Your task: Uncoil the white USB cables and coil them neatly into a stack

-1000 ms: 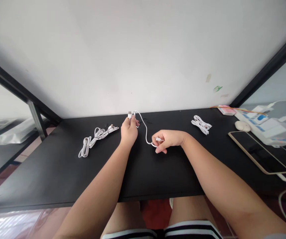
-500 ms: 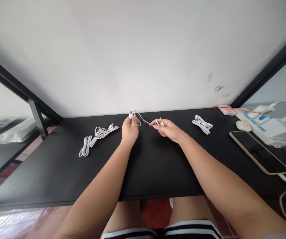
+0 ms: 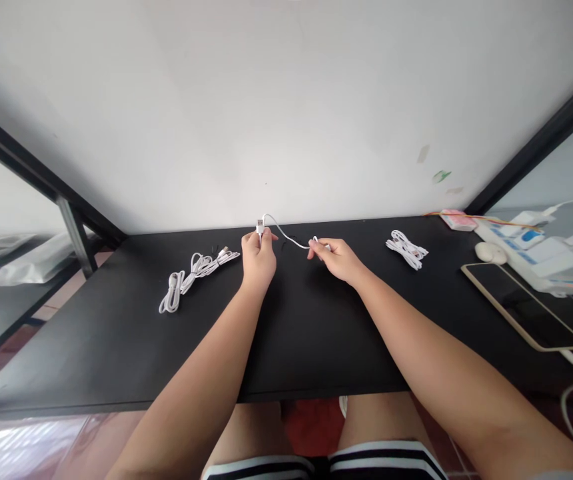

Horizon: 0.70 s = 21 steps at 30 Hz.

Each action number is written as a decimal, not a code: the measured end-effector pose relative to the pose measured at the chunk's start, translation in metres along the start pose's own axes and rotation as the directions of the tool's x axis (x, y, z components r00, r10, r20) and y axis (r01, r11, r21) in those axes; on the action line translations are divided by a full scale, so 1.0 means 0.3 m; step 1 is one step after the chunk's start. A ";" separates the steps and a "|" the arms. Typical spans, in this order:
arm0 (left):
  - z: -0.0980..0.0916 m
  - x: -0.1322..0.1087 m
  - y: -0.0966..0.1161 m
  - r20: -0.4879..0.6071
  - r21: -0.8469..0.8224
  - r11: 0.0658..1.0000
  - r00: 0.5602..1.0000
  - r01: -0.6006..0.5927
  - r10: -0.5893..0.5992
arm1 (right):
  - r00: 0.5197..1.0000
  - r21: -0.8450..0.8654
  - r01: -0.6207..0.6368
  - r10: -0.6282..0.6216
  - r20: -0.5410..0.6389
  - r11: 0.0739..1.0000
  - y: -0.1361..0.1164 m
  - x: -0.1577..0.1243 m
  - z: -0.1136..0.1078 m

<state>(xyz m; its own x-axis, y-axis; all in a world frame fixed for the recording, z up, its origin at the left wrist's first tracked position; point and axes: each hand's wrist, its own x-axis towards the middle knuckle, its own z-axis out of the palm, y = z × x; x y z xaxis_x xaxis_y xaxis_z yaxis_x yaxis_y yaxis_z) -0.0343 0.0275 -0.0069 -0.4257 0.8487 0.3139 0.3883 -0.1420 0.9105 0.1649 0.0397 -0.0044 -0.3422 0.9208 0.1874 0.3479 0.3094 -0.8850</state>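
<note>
A white USB cable [image 3: 286,237] hangs in a short arc between my two hands above the black table [image 3: 116,347]. My left hand [image 3: 258,259] is closed on the plug end, held upright near the wall. My right hand [image 3: 337,259] pinches the cable's other part, a little to the right of the left hand. A loose bundle of white cables [image 3: 194,273] lies to the left of my left hand. Another coiled white cable [image 3: 406,249] rests to the right of my right hand.
A phone [image 3: 524,305] lies face up at the right, with a white mouse [image 3: 489,252], a power strip [image 3: 531,250] and a pink pad [image 3: 454,219] behind it. Black frame posts stand at both sides. A white wall closes the back.
My right hand has risen from the tabletop and moved back and right, drawing the cable shorter and tauter between the hands. My left hand stayed almost still.
</note>
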 end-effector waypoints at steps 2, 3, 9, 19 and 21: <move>0.000 -0.002 0.004 0.006 0.005 1.000 1.000 0.006 -0.006 | 0.996 -0.050 0.044 -0.048 -0.074 0.998 -0.001 0.002 -0.001; 0.000 -0.003 0.006 0.009 0.008 1.000 1.000 0.007 -0.007 | 0.992 -0.060 0.065 -0.072 -0.108 0.996 0.001 0.004 -0.001; 0.003 -0.004 0.007 0.014 0.002 1.000 1.000 0.007 -0.008 | 0.972 -0.037 0.075 -0.082 -0.220 0.996 0.018 0.017 0.005; 0.004 -0.010 0.007 -0.011 -0.013 0.997 0.997 -0.077 0.077 | 0.957 -0.031 0.072 -0.078 -0.279 0.997 0.023 0.024 0.010; 0.002 -0.010 0.008 -0.002 -0.024 0.997 0.998 -0.070 0.070 | 0.972 -0.013 0.046 -0.048 -0.232 0.999 0.023 0.023 0.010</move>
<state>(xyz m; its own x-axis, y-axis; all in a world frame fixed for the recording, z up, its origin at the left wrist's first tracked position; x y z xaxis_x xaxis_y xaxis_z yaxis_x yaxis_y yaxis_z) -0.0317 0.0250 -0.0058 -0.3990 0.8356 0.3776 0.3977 -0.2134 0.8924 0.1623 0.0473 -0.0106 -0.1465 0.9350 0.3231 0.3435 0.3544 -0.8697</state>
